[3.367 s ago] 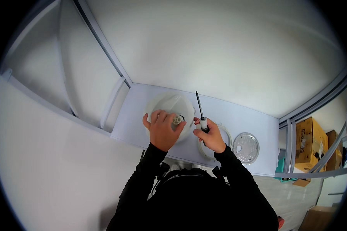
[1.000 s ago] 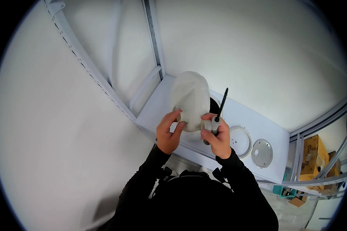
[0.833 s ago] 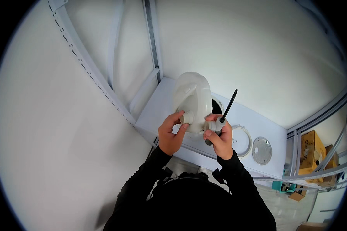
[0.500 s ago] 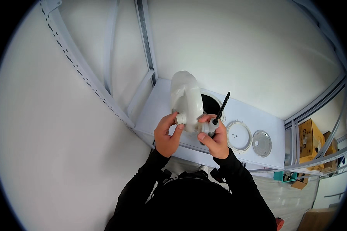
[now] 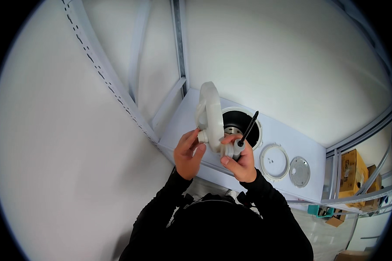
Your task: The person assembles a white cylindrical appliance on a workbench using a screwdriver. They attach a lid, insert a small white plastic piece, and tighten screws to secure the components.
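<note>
A glossy white rounded shell, like an appliance lid point(image 5: 214, 115), stands on edge between my hands above the table. My left hand point(image 5: 188, 154) has thumb and fingers around a short white cylindrical knob point(image 5: 202, 136) at the shell's lower left. In my right hand point(image 5: 245, 165) is a screwdriver point(image 5: 249, 129) with a grey handle and a black shaft, tip pointing up and away. The same hand's thumb and forefinger pinch a whitish round piece point(image 5: 226, 150) at the shell's lower right; whether it is attached, I cannot tell.
Behind the shell stands a round white pot body point(image 5: 260, 135) with a dark inside. To its right on the white table point(image 5: 300, 138) lie a white ring point(image 5: 285, 162), with several small pieces inside it, and a grey metal disc point(image 5: 299, 172). Metal frame bars and cardboard boxes point(image 5: 353, 172) stand beyond.
The white shell has turned more edge-on and uncovered more of the dark pot behind it. Both hands keep their hold. The whole view has shifted slightly.
</note>
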### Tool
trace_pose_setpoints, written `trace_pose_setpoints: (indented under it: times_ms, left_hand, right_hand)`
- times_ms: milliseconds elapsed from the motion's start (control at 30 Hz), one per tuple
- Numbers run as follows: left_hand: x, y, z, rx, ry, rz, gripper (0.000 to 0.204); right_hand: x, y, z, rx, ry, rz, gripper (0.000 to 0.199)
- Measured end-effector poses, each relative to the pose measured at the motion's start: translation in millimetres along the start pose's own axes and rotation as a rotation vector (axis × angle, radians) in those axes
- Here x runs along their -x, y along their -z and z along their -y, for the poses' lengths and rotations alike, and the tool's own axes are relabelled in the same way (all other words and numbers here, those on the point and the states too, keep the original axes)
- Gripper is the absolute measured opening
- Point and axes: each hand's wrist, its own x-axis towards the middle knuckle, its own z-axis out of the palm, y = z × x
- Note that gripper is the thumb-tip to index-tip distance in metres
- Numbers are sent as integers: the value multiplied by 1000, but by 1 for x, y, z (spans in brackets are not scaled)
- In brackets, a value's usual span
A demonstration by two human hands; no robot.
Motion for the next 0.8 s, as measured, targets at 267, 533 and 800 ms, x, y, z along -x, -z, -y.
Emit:
trace_pose_setpoints:
  times_ms: [267, 533, 800]
  left_hand:
    - [-3, 4, 16, -166, -59, -48, 41]
    - [-5, 0, 17, -171, -28, -88, 40]
    - [-5, -6, 18, -177, -46, -108, 38]
  right_hand:
    - [-10, 7, -4, -55, -39, 73, 43]
    - [-14, 13, -6, -108, -69, 107, 41]
    - [-13, 17, -6, -147, -136, 91, 41]
